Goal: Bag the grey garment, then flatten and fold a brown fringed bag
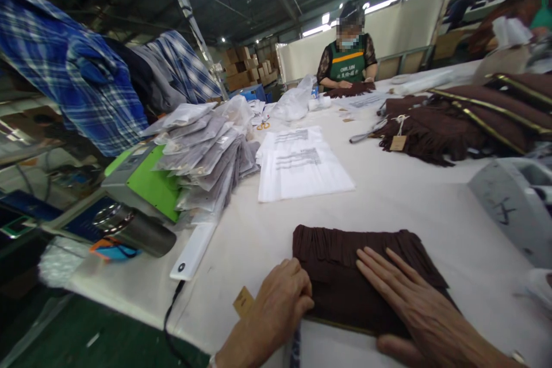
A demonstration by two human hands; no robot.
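Observation:
A dark brown fringed pouch lies on the white table before me, with a gold line like a zip along its near edge. My right hand rests flat on top of it, fingers stretched out over the fabric and fringe. At the pouch's left edge, my left hand has its fingers curled closed on the fabric; the fingertips are partly hidden. A small tan tag shows just left of that hand.
Printed clear bags lie ahead. Packed bags are stacked at left, near a steel flask and a white power strip. Brown fringed pieces and a grey machine stand right. A co-worker works across the table.

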